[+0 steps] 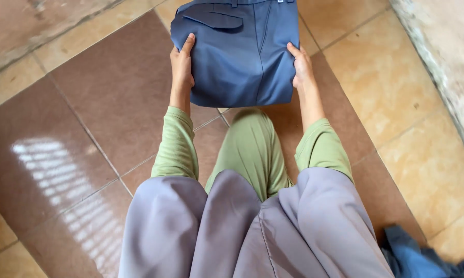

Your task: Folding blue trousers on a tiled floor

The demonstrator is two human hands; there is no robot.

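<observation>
Lying folded on tile floor [103, 98], blue trousers [237, 51], pocket flap up, btwn hands.
</observation>
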